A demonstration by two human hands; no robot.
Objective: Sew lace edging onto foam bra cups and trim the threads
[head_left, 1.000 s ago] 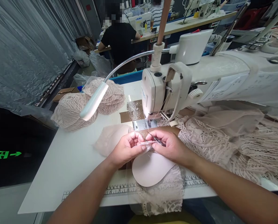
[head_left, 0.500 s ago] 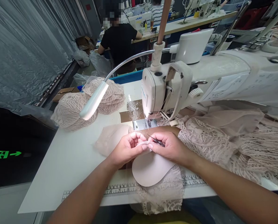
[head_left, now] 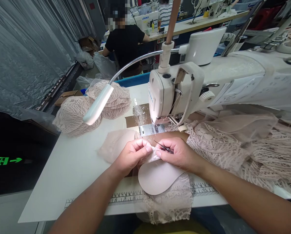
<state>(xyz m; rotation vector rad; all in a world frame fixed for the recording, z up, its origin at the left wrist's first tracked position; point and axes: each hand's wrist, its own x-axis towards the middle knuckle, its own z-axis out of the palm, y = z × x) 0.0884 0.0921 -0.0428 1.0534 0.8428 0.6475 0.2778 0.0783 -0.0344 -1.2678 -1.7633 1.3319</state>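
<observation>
Between my two hands a strip of pale pink lace [head_left: 153, 156] is stretched, just in front of the sewing machine [head_left: 160, 97]. My left hand [head_left: 137, 152] pinches its left part between thumb and fingers. With thumb and forefinger my right hand [head_left: 176, 151] grips the lace's right part. Thin dark metal thread snips [head_left: 165, 148] are also tucked in that hand, points toward the upper left. Below the hands lies a smooth moulded bra cup [head_left: 157, 178], with a lace panel [head_left: 170, 208] hanging over the table edge. Another sheer-covered cup [head_left: 116, 143] rests left of the left hand.
Stacked lace cups [head_left: 77, 113] sit at the table's back left under the lamp [head_left: 98, 105]. A heap of lace and mesh [head_left: 253, 146] covers the right side. A printed ruler [head_left: 126, 197] runs along the front edge. Beyond the table, a person [head_left: 124, 45] sits at another machine.
My left hand has shifted slightly, its thumb now higher, and more of the lace shows between the hands. The right hand keeps its place with the snips.
</observation>
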